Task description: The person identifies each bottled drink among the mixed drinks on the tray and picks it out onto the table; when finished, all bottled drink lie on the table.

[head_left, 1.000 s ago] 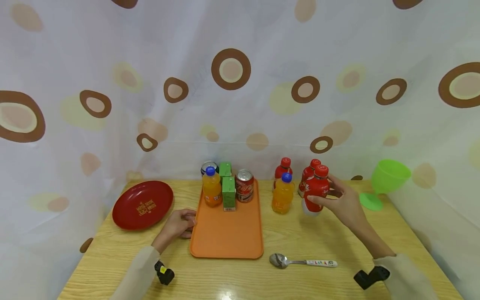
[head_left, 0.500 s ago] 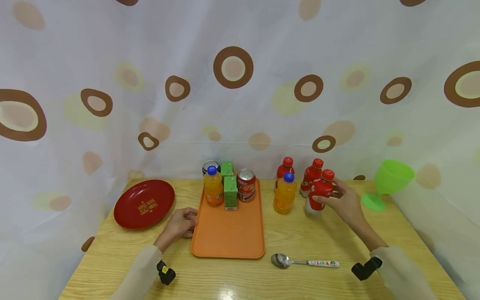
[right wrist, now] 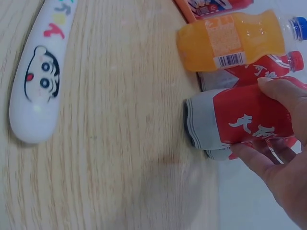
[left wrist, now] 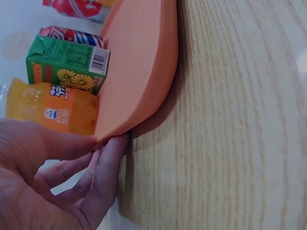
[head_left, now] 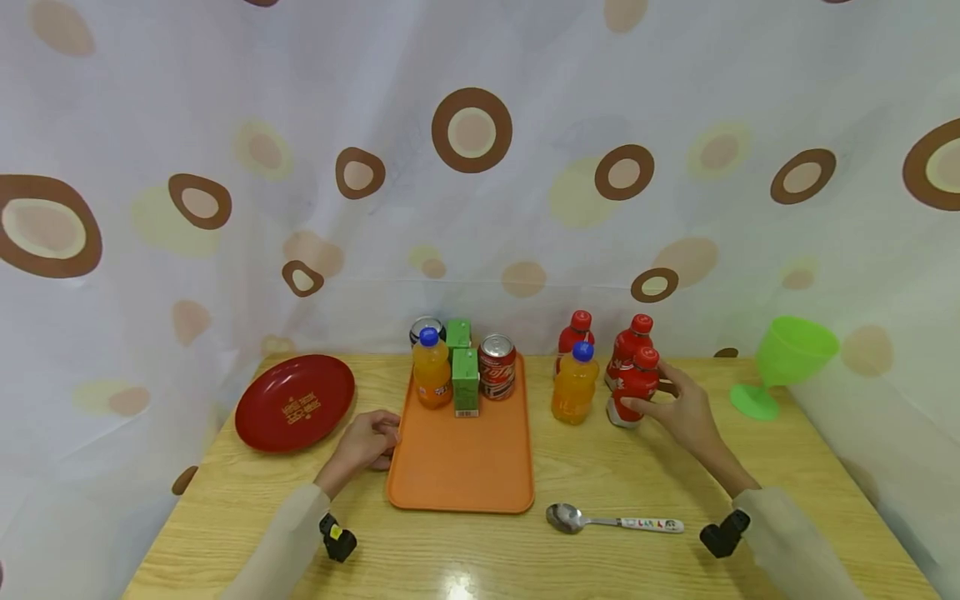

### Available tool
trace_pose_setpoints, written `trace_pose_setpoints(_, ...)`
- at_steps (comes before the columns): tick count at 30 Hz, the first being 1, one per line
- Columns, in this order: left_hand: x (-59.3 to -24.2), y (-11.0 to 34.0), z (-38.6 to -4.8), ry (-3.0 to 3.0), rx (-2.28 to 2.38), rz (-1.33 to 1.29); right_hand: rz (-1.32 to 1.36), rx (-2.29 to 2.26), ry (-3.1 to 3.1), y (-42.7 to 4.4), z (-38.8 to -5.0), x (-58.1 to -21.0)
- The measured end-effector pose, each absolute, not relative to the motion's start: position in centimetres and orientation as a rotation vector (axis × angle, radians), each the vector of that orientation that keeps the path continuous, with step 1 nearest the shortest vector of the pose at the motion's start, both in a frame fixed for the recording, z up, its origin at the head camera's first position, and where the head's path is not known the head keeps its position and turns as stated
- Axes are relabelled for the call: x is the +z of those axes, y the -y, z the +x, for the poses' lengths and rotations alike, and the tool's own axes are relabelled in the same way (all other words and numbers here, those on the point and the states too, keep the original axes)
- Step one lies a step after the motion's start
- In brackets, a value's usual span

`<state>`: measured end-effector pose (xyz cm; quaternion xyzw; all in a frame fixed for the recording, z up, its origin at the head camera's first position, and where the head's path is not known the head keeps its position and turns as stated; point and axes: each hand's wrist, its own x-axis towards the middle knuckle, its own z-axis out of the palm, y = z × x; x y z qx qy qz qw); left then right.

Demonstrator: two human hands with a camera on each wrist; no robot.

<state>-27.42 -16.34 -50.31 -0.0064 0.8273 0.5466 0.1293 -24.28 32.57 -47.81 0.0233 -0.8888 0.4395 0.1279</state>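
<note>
In the head view, my right hand (head_left: 686,415) grips a red and white bottle (head_left: 637,387) with a red cap, leaning slightly, its base at or just above the table. Right behind it stands another red bottle (head_left: 628,343). To its left are an orange juice bottle (head_left: 575,392) with a blue cap and a third red-capped bottle (head_left: 577,333). My left hand (head_left: 366,442) holds the left edge of an orange tray (head_left: 462,467); in the left wrist view, thumb and fingers pinch its rim (left wrist: 129,122). The right wrist view shows fingers around the bottle's red label (right wrist: 254,117).
On the tray's far end stand an orange juice bottle (head_left: 432,373), green drink cartons (head_left: 466,387), a red can (head_left: 497,371) and a dark can (head_left: 427,323). A red plate (head_left: 296,404) lies left, a spoon (head_left: 611,521) in front, a green goblet (head_left: 795,350) right.
The red bottle in my right hand has come lower and shifted a little left, closer to the orange juice bottle. My left hand keeps its hold on the tray. The head view has shifted slightly.
</note>
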Motion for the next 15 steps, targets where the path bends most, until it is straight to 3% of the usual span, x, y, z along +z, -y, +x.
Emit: trace_pose_setpoints(15, -49.93, 16.43, -27.37, -2.400, 1.548, -0.033, 0.043, 1.281, 2.597, -32.65, -24.50, -48.73)
